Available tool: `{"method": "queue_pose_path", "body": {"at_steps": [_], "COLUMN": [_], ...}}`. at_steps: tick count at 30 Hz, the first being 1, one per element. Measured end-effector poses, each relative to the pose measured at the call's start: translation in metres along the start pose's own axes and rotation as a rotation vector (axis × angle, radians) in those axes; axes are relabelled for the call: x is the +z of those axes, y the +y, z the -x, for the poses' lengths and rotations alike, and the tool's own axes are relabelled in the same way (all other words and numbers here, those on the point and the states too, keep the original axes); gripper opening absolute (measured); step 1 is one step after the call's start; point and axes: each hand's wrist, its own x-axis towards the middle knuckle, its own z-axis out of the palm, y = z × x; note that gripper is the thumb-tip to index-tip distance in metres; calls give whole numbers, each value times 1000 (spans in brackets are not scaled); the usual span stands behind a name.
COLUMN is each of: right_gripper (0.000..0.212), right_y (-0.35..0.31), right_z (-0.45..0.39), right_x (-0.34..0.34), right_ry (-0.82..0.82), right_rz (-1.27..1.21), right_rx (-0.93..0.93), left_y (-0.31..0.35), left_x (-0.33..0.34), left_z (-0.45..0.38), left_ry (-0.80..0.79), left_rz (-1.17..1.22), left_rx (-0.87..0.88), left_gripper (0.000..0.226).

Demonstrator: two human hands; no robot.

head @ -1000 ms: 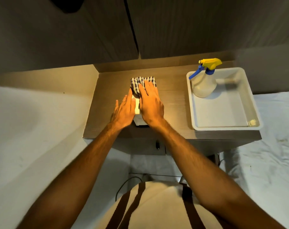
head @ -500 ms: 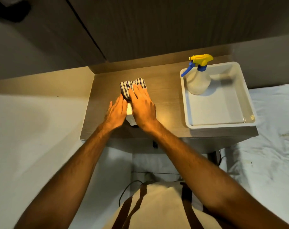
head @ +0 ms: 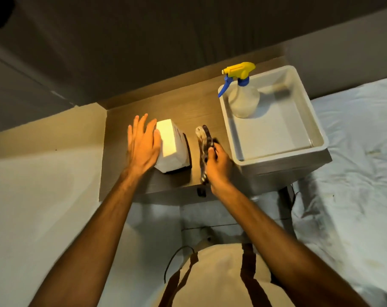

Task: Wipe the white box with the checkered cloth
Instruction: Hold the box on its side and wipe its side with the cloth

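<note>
Gripping checkered cloth (head: 203, 144) (blurred), white box (head: 171, 145) unlabelled

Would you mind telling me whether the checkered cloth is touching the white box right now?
Apart. The head view shows bare wooden tabletop between the white box and the checkered cloth, which the right hand grips off to the side.

Worktop (head: 144, 185): bare strip between white box (head: 172, 147) and tray (head: 276, 155), partly taken by right hand (head: 219, 167) gripping checkered cloth (head: 202, 138). Left hand (head: 142, 145) flat against box's left side. Spray bottle (head: 243, 100) blocks tray's far-left corner. Near edge in front of box free.
</note>
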Motion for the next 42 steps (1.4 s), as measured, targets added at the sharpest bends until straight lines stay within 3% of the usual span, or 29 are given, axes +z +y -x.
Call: {"method": "queue_pose_path", "body": {"at_steps": [3,6,15,22,26,29,32,37,42], "right_gripper": [36,37,39,43,45,45,41,41,44], "right_y": [-12,-23,-25,-23,1,-6,-32,-29,-9], "right_z": [-17,-18,16,-34,1,25,-4,-43,11], "right_x": [23,46,67,70,62,60,71,74,54], "right_ry": [38,40,-54,-196,-195,-203,-205,-226,-265], "right_rz": [-124,-204,-179,-53,-24,-103,-98,-14,-36], "right_rx": [144,231,-49,-6,30,-85,-167,-5,20], "left_y": [12,13,22,21,19,15,18,17,18], "left_x": [15,21,21,25,27,26,24,27,27], "left_z": [-9,-6,0,1,0,-2,-2,-2,-3], "left_ry": [-67,12,79,92,115,110,97,114,110], "left_rz": [50,65,57,78,79,70,56,70,55], "left_rx": [-49,-52,-37,-46,-52,-32,21,-53,-54], "left_gripper": [61,60,59,51,51,52,55,46,48]}}
